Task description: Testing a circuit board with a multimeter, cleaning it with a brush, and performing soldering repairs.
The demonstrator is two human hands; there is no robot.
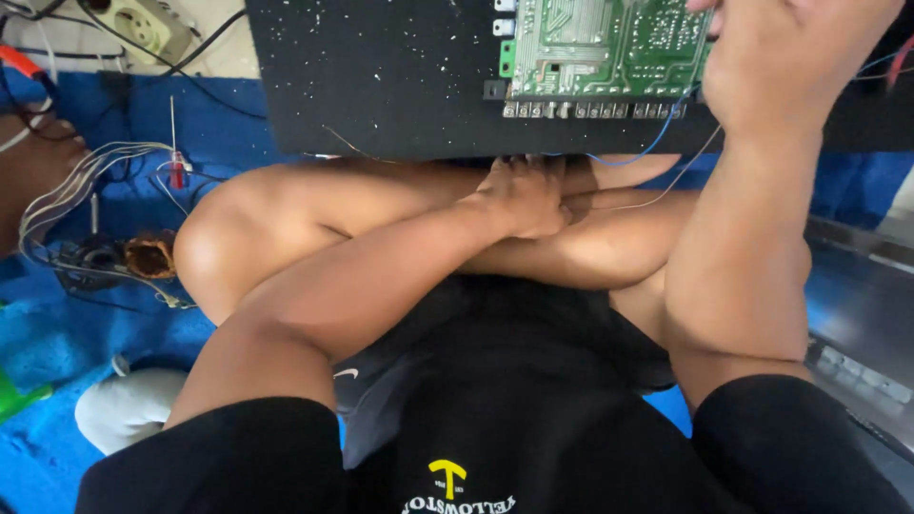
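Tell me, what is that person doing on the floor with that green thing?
A person sits cross-legged on a blue mat with a big black panel leaning on their legs. Their right hand rests at the edge of a green circuit board fixed to the panel. Their left hand reaches under the panel's bottom edge, by the legs. A thin blue wire hangs from the board. Loose wires and a red-handled tool lie on the mat.

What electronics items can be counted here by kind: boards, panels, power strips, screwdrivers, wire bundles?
Green circuit board: 1, right hand on it
Black speckled panel: 1, left hand at its lower edge
White power strip: 1
Red-handled screwdriver: 1
Grey wire bundle: 1
Total: 5
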